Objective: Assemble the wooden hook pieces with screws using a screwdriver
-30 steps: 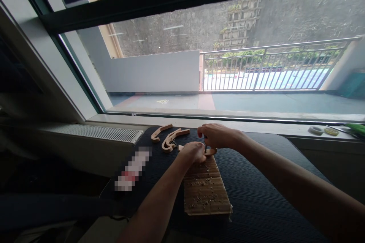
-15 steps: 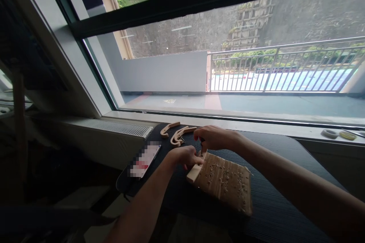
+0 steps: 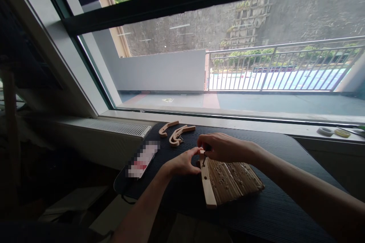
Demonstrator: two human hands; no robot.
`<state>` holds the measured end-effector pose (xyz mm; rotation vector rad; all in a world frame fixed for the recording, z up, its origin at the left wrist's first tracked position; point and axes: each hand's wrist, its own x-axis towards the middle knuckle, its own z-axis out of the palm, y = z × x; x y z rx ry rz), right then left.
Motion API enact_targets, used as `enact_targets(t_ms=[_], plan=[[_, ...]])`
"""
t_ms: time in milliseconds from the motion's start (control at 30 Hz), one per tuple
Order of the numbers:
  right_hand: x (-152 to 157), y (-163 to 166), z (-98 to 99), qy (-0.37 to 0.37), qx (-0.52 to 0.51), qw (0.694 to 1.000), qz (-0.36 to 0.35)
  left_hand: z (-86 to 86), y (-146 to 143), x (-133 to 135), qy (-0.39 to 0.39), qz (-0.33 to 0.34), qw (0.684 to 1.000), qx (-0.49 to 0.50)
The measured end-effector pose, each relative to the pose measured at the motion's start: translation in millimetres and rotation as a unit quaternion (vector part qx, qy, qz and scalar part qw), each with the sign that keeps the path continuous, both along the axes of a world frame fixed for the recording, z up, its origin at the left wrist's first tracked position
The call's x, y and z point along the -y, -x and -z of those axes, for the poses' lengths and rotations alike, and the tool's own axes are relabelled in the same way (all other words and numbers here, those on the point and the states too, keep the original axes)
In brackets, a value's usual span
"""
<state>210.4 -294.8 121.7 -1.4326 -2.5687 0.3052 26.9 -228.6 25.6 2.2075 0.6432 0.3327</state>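
A pale wooden strip [image 3: 209, 191] with dark screw holes lies along the left edge of a brown, pitted block [image 3: 236, 182] that looks like layered cardboard under shiny tape. My left hand [image 3: 185, 161] grips the strip's far end, thumb and forefinger closed about it. From above, my right hand [image 3: 221, 146] is wrapped around the dark handle of a screwdriver [image 3: 204, 160]. Its thin shaft points down at the upper hole of the strip. Most of the handle is hidden by my fingers. Curved wooden hooks [image 3: 174, 138] lie farther back on the black table [image 3: 282, 167].
A phone [image 3: 142, 163] with a blurred-out screen rests at the table's left side. Behind the table run a window sill and a large window. Rolls of tape [image 3: 325, 132] sit on the sill at right, and a radiator [image 3: 108, 125] stands at left.
The block and strip have turned, so the strip now points more toward me and its holes show. My left hand has shifted toward the strip's far end; my right hand moved slightly right and nearer.
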Motion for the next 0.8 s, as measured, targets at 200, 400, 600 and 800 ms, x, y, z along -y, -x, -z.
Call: enact_targets(t_ms=[200, 400, 600, 800], plan=[[-0.8, -0.7, -0.2, 0.010, 0.015, 1.000, 0.006, 12.9, -1.7, 8.1, 0.107, 0.035, 0.993, 0.032], [19.3, -10.4, -0.5, 0.014, 0.053, 0.998, 0.008, 41.2, -21.6, 77.9, 0.008, -0.213, 0.977, 0.005], [35.9, -27.9, 1.2, 0.025, 0.065, 0.997, 0.026, 53.5, -38.8, 95.4, -0.072, -0.240, 0.968, -0.008], [37.8, -29.4, 1.2, 0.001, 0.095, 0.995, 0.023, 53.6, -32.2, 83.7, -0.143, -0.181, 0.969, 0.095]])
